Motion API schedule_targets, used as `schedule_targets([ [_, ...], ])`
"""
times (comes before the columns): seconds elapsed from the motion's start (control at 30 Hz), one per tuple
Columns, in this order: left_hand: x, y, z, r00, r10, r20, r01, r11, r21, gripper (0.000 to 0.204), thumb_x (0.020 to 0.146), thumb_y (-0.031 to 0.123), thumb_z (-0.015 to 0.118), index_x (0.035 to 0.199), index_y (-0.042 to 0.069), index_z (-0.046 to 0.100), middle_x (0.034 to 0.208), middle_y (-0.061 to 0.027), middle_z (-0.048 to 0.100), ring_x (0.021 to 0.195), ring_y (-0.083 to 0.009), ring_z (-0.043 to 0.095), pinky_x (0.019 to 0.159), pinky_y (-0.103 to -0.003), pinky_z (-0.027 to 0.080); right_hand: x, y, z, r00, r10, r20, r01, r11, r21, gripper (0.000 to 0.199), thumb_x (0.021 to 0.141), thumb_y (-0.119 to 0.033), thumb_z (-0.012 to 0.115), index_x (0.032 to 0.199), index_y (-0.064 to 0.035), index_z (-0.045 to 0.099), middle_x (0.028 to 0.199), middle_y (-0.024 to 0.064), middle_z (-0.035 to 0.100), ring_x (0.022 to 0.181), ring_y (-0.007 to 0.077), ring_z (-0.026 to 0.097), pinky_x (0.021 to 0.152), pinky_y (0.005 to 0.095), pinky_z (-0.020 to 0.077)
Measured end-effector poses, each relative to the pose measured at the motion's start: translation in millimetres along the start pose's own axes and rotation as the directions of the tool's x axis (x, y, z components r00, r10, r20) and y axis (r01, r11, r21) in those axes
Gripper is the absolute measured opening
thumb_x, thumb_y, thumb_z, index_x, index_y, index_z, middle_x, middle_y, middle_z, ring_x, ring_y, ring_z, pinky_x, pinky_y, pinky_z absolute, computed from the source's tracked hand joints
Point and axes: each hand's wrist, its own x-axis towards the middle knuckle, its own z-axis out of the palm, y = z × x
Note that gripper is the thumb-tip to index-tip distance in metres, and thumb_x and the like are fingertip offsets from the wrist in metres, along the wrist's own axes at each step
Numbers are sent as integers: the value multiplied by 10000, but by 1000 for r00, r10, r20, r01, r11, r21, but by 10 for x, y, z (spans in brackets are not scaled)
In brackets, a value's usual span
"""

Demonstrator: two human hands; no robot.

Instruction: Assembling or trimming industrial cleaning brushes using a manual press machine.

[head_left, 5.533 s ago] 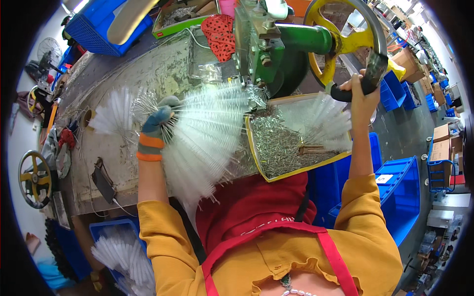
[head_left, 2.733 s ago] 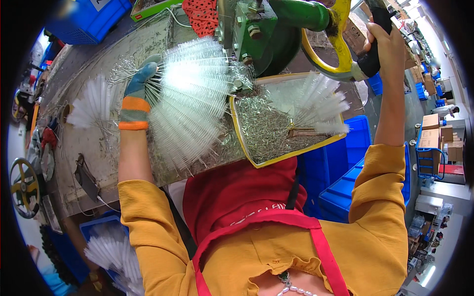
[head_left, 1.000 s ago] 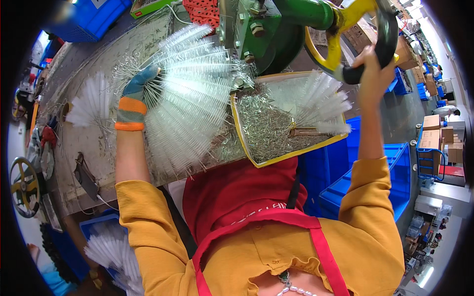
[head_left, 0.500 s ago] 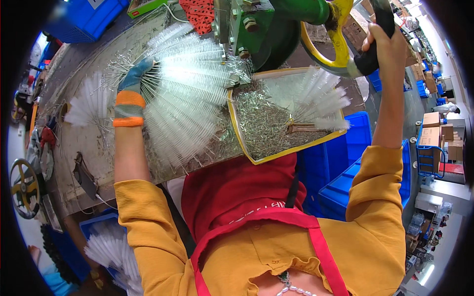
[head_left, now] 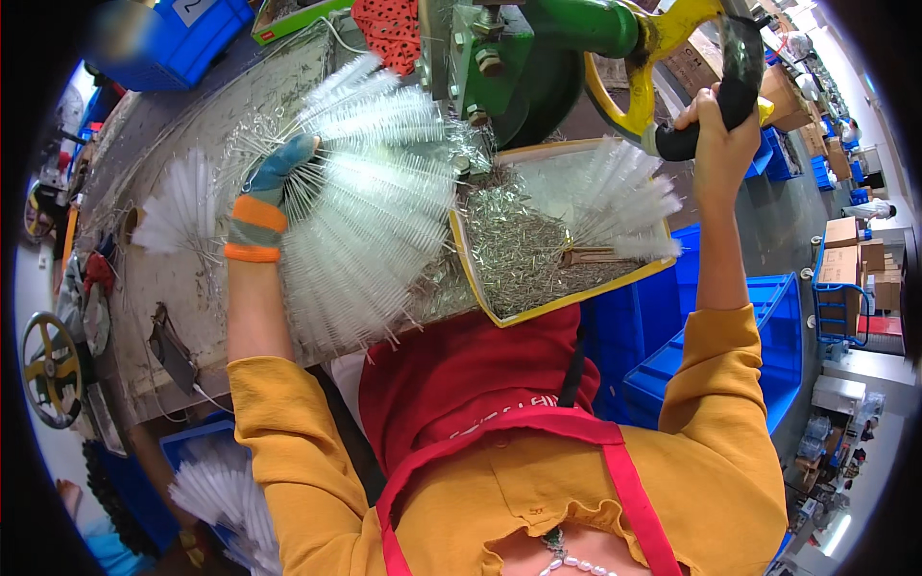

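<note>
Gripping fanned brushes (head_left: 379, 197), perhaps nylon-bristled

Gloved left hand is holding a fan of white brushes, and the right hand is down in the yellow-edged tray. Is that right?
No: the head view shows the right hand gripping the wheel rim, not in the tray. The gloved left hand is holding a fan of white brushes.

Right hand (head_left: 725, 139) lower than half a second ago, handwheel (head_left: 641, 91) turned, black grip (head_left: 678, 144) swung down with it
</note>
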Motion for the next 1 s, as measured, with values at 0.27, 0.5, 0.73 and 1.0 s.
schedule_targets([
  [0.27, 92, -127, -98, 995, 31, -93, -47, 983, -175, 164, 714, 132, 645, 836, 31, 601, 815, -60, 616, 712, -152, 589, 673, -249, 493, 415, -354, -35, 966, 183, 182, -151, 972, -178, 141, 748, -74, 509, 853, 5, 459, 557, 38, 494, 458, 109, 503, 454, 235, 418],
  [0.5, 57, -55, 56, 992, 11, -126, -20, 997, -70, 176, 695, 170, 660, 819, 60, 602, 777, -34, 606, 670, -129, 573, 639, -237, 480, 650, -392, -90, 936, 207, 283, -153, 968, -200, 146, 748, -84, 512, 856, 4, 467, 551, 36, 491, 455, 106, 500, 458, 234, 416],
  [0.73, 20, 5, 70, 998, -23, -63, 18, 997, -78, 157, 735, 174, 637, 841, 65, 598, 794, -18, 603, 678, -108, 566, 641, -229, 467, -263, -125, 308, 992, 34, -124, -14, 987, 162, 181, 714, -32, 542, 848, 7, 428, 571, 39, 520, 474, 125, 534, 511, 235, 449],
  [1.0, 22, -7, -63, 1000, -17, -25, 15, 995, -97, 208, 762, 198, 627, 887, 36, 587, 847, -40, 607, 749, -129, 573, 700, -254, 474, 243, -5, -137, 989, -6, 147, 3, 1000, 22, 161, 712, -42, 514, 853, 10, 456, 544, 50, 502, 444, 124, 511, 465, 234, 414],
])
